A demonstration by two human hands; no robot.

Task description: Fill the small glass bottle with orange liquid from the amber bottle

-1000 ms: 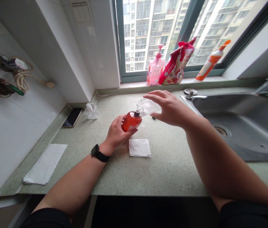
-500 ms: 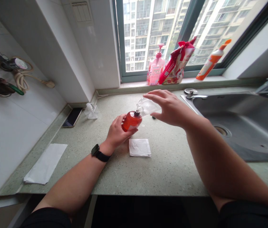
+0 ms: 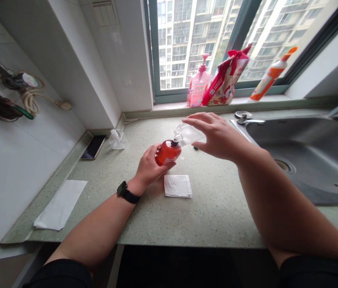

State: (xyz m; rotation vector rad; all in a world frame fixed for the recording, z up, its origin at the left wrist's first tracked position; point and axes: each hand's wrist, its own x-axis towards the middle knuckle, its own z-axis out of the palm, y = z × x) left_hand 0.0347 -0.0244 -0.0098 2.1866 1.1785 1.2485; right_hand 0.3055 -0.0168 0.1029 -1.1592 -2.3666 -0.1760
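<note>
My left hand [image 3: 153,162] is wrapped round a red-orange translucent bottle [image 3: 168,152] that leans to the right, its dark neck uppermost. In my right hand [image 3: 213,134] lies a clear bottle [image 3: 188,134], tipped so that its mouth meets the neck of the red one. Whether liquid passes between the two mouths is too small to tell. A folded white paper towel [image 3: 177,186] lies on the counter just in front of the red bottle. Partly hidden below my right hand is a small dark object [image 3: 195,148].
On the speckled counter [image 3: 217,224] are a phone [image 3: 93,147], a clear plastic piece [image 3: 116,140] and a paper sheet [image 3: 61,205]. The steel sink [image 3: 313,156] is at right. A pink pump bottle [image 3: 198,86], a red bag [image 3: 227,78] and an orange-white bottle [image 3: 272,76] line the sill.
Both hands keep the same hold, with the two bottles mouth to mouth. The whole view has shifted slightly; nothing was taken up or let go.
</note>
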